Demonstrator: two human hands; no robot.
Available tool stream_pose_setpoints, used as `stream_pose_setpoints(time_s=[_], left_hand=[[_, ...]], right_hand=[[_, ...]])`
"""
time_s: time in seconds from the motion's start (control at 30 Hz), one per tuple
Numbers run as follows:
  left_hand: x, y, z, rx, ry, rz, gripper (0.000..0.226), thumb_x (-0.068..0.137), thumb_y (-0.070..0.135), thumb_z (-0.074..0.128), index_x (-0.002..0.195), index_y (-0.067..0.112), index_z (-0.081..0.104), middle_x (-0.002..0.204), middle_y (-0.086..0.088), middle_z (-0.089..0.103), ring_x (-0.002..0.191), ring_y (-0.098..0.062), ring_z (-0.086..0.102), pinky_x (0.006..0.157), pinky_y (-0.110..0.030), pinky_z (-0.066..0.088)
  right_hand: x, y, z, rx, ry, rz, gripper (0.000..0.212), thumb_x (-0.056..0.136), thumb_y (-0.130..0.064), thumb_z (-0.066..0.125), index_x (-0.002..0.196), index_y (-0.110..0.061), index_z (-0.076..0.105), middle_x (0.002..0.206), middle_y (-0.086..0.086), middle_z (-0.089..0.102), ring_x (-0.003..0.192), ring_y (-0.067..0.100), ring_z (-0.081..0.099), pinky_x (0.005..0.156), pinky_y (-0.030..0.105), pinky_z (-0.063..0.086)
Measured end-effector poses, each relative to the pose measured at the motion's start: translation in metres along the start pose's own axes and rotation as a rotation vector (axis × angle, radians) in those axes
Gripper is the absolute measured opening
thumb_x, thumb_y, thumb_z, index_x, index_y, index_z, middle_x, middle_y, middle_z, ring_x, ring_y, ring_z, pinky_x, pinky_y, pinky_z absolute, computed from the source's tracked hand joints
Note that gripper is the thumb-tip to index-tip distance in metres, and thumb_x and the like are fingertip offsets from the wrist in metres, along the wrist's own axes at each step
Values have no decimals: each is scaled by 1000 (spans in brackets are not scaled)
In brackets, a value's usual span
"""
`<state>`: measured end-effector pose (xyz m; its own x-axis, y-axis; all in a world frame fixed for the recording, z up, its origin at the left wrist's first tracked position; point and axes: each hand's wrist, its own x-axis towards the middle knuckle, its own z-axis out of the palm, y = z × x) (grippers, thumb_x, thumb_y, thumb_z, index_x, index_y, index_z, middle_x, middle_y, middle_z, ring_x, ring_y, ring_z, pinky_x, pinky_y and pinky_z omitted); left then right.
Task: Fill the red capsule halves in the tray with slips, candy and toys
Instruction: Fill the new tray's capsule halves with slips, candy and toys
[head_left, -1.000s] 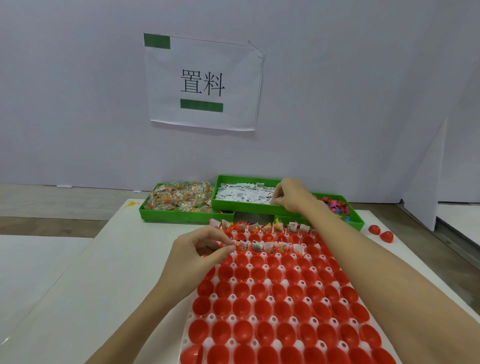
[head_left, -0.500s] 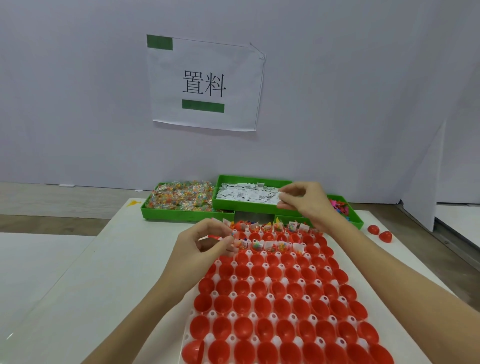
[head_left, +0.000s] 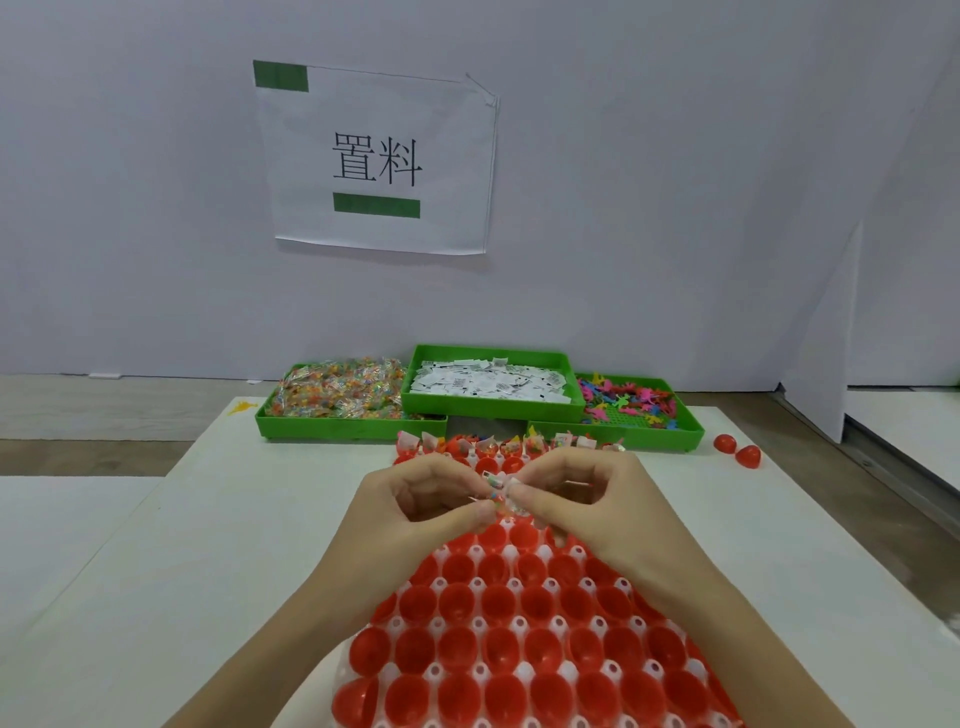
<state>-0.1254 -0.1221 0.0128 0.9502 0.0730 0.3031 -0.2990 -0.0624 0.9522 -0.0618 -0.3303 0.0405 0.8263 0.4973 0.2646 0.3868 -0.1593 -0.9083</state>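
A white tray (head_left: 511, 623) holds several rows of red capsule halves (head_left: 496, 649); those in the far rows (head_left: 488, 446) hold slips and candy. My left hand (head_left: 415, 514) and my right hand (head_left: 582, 504) meet over the tray's far part. Their fingertips pinch a small white slip (head_left: 497, 480) together with a bit of wrapped candy between them. Behind the tray stand three green bins: wrapped candy (head_left: 337, 389) at the left, white paper slips (head_left: 488, 382) in the middle, coloured plastic toys (head_left: 631, 402) at the right.
Two loose red capsule halves (head_left: 737, 451) lie on the white table to the right of the bins. A paper sign (head_left: 379, 156) hangs on the grey wall behind. A white board (head_left: 815, 338) leans at the right.
My right hand came back from the slip bin with a slip and joined my left hand over the tray. My left hand shifted slightly right to meet it.
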Motion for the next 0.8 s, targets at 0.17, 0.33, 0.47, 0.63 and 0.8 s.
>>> stream_pose_setpoints(time_s=[0.17,0.33,0.47,0.63,0.8], left_hand=[[-2,1,5,22,25,-17,16,79,23,87,93,19,79,99,-5,79,89,-21,78,79,-20,58],[-2,0,7,-13,51,-36,19,75,23,88,91,18,80,94,-8,80,91,-23,78,79,-20,59],[-4,-3,11,-7,82,-15,19,77,21,87,95,19,81,95,-8,80,92,-24,78,81,-23,60],[-3,0,13,-24,82,-27,30,81,24,83,110,26,77,97,-8,79,91,-22,78,84,-23,60],[-2,3,3,33,125,-50,12,88,22,79,99,26,80,91,-6,80,82,-23,78,84,-24,60]], right_hand=[[-2,4,3,77,-28,-29,11,91,-19,76,96,-25,83,81,3,78,72,15,75,70,21,58],[-4,8,-1,64,-107,-33,23,96,-10,69,103,-29,81,101,0,79,84,18,78,79,25,61],[-4,11,-1,136,-124,5,15,95,-8,70,101,-19,78,94,8,79,86,26,78,78,33,63],[-3,6,-14,59,-110,13,16,98,-5,65,101,-14,78,92,7,78,86,23,77,76,30,62],[34,16,-52,-168,139,62,21,98,-1,60,98,-15,76,84,1,78,78,17,76,69,24,61]])
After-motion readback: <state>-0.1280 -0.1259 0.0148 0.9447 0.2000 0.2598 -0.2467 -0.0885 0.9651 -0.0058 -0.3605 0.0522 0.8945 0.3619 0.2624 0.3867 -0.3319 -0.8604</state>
